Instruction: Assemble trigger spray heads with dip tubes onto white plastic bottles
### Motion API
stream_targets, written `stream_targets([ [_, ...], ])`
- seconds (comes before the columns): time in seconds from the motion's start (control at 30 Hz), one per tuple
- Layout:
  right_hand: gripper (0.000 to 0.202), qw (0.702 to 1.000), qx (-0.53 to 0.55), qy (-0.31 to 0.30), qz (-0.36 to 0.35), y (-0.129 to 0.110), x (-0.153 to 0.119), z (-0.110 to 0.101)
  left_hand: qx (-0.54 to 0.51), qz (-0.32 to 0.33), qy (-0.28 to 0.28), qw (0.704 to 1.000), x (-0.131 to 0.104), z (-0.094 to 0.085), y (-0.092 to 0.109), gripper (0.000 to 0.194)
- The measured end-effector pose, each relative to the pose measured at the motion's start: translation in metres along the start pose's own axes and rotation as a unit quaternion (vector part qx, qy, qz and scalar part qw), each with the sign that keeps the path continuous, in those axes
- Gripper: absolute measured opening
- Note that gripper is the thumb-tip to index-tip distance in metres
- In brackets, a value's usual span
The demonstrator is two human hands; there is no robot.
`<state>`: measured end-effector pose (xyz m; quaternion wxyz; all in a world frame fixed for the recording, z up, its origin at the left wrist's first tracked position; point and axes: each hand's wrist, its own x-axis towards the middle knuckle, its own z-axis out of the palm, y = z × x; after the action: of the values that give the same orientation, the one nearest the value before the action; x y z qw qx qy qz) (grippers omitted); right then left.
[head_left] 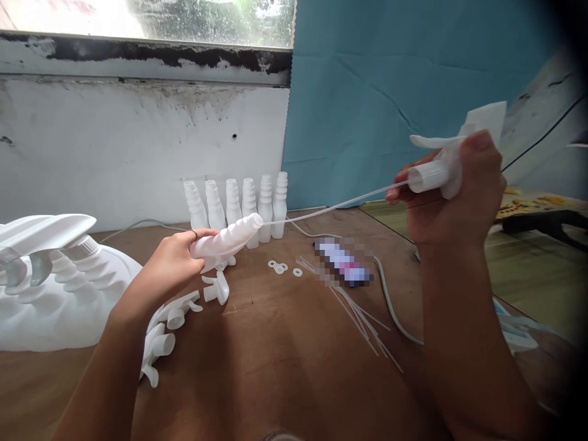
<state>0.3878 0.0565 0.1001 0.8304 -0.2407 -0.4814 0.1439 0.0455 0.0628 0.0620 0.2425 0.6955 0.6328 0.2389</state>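
My left hand (181,254) is wrapped round a white ribbed plastic bottle (229,237), tilted so its open neck points up and right. Raised at the right, my right hand (459,202) grips a white trigger sprayer head (459,144). From the sprayer's ribbed collar a thin clear tube (340,204) runs in a gentle curve down to the bottle, its far end at the bottle's mouth. Whether the tip is inside cannot be made out. Below my left hand lie several loose sprayer heads (215,288) on the brown table (285,355).
A row of several open white bottles (232,199) stands by the wall. Small white washers (297,272), loose thin tubes (362,312) and a phone (343,262) lie mid-table. A grey cable (390,300) curves beside them. Assembled spray bottles (59,294) are piled at left.
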Motion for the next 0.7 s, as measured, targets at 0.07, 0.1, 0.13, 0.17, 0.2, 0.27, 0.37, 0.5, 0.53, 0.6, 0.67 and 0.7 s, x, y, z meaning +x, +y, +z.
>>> stream_targets([
  [0.07,0.043,1.000,-0.004,-0.010,0.000,0.001,-0.002,0.002,0.001,0.008,-0.007,1.000,0.000,0.001,-0.001,0.057],
  [0.1,0.043,1.000,-0.005,-0.011,-0.004,0.001,-0.003,0.002,0.002,0.013,-0.010,1.000,0.000,0.002,-0.002,0.057],
  [0.13,0.042,1.000,-0.006,-0.011,-0.006,0.000,-0.002,0.002,0.001,0.018,-0.010,1.000,0.000,0.002,-0.002,0.056],
  [0.17,0.042,1.000,-0.005,-0.006,-0.009,-0.001,-0.001,0.002,0.003,0.020,-0.008,1.000,-0.001,0.002,-0.002,0.056],
  [0.2,0.043,1.000,-0.003,0.002,-0.013,-0.002,0.000,0.001,0.004,0.019,-0.005,1.000,-0.001,0.001,-0.003,0.056],
  [0.27,0.044,1.000,-0.005,0.022,-0.019,-0.005,0.003,0.000,0.006,0.009,0.003,1.000,0.000,0.000,-0.003,0.056],
  [0.37,0.046,0.999,-0.009,0.044,-0.025,-0.008,0.006,-0.001,0.015,-0.004,0.011,1.000,0.000,-0.001,-0.004,0.057],
  [0.5,0.046,0.999,-0.007,0.036,-0.012,-0.007,0.006,0.000,0.015,0.011,0.019,1.000,-0.001,-0.001,-0.004,0.057],
  [0.53,0.045,1.000,-0.006,0.028,-0.006,-0.005,0.005,0.001,0.013,0.018,0.019,1.000,-0.001,-0.001,-0.004,0.057],
  [0.6,0.043,1.000,-0.002,0.007,0.000,-0.003,0.001,0.003,0.005,0.026,0.013,1.000,-0.003,0.000,-0.002,0.057],
  [0.67,0.041,1.000,0.004,-0.025,0.016,0.000,-0.005,0.006,-0.008,0.030,-0.001,1.000,-0.005,0.003,0.001,0.057],
  [0.7,0.039,0.999,0.005,-0.044,0.027,0.002,-0.009,0.008,-0.013,0.035,-0.009,0.999,-0.006,0.005,0.002,0.057],
])
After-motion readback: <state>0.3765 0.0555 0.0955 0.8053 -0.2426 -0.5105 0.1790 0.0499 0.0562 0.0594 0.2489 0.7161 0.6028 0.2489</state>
